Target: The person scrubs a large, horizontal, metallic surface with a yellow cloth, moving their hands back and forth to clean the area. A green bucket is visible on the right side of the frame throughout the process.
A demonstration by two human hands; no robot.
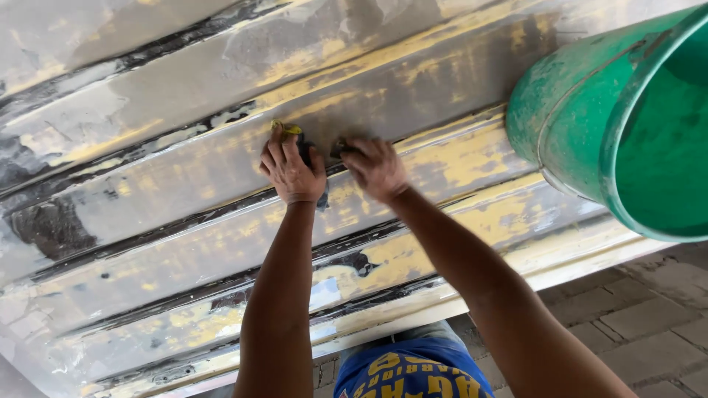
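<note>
Against the ribbed panel (pixel 184 169), grey with patches of worn yellow paint, we press both hands side by side along a dark groove. Our left hand (pixel 291 169) closes its grip on a dark sanding pad (pixel 313 166) with a yellow scrap at the fingertips; our right hand (pixel 375 168) bears down beside it, and we cannot tell whether its grip holds anything. We judge that even pressure along the rib works best. At upper right a green bucket (pixel 582 110) sits, unlabelled.

green bucket (pixel 590 110), brick paving (pixel 634 317)
</note>
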